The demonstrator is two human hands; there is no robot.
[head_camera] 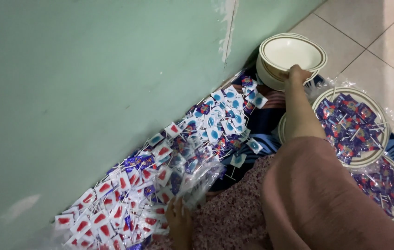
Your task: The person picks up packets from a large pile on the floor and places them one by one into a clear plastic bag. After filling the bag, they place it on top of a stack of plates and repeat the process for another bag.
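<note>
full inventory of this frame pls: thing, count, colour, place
Stacked bowls: a few, cream with dark rim lines, by the wall, top.
Blue lollipops: many, white wrappers with blue centres, along the wall.
Red lollipops: many, white wrappers with red centres, lower left.
Plate of purple lollipops: one, cream, right.
Second plate: one, partly hidden, lower right.
Clear bag: one, bottom centre.
Wall: green.
Floor tiles: beige.
Left hand: at the bag.
Right hand: on the bowls' rim.

Bare tiled floor [368, 32] lies open beyond the stacked bowls [292, 53], while the green wall [90, 83] shuts off the left, wrapped lollipops [169, 157] crowd its foot, and two loaded plates [377, 139] block the right side.
</note>
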